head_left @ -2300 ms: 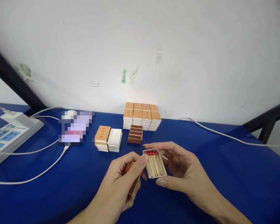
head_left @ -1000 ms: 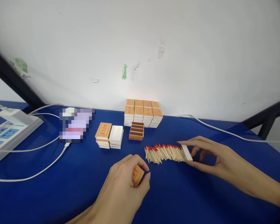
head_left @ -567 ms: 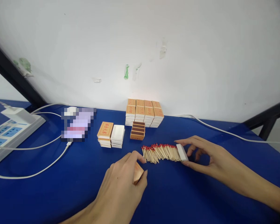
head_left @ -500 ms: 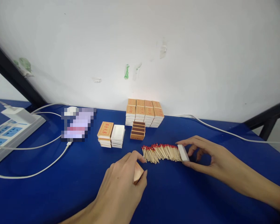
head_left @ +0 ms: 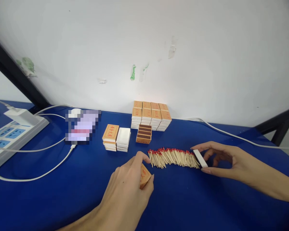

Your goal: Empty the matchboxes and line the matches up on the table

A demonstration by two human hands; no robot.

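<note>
A long row of red-tipped matches [head_left: 173, 158] lies on the blue table [head_left: 183, 199]. At its right end, my right hand [head_left: 221, 158] grips a white matchbox tray [head_left: 200, 158] by its two ends, the tray tipped on its side against the matches. My left hand [head_left: 128, 184] is closed around an orange matchbox sleeve [head_left: 145, 175], just in front of the row's left end; the fingers partly hide it. Beyond the left hand stand a stack of white trays [head_left: 123, 136] and, beside it, a stack topped by an orange matchbox cover [head_left: 111, 132].
Against the wall is a block of stacked matchboxes [head_left: 151, 114], with several sleeves [head_left: 144, 134] on edge before it. At left are a blurred phone [head_left: 83, 125], a white power strip [head_left: 19, 134] and cables. Another white cable [head_left: 231, 136] crosses the back right.
My right hand and the tray have moved right, and the row of matches now reaches further right. The left hand keeps its place, its sleeve turned to show more of the printed face.
</note>
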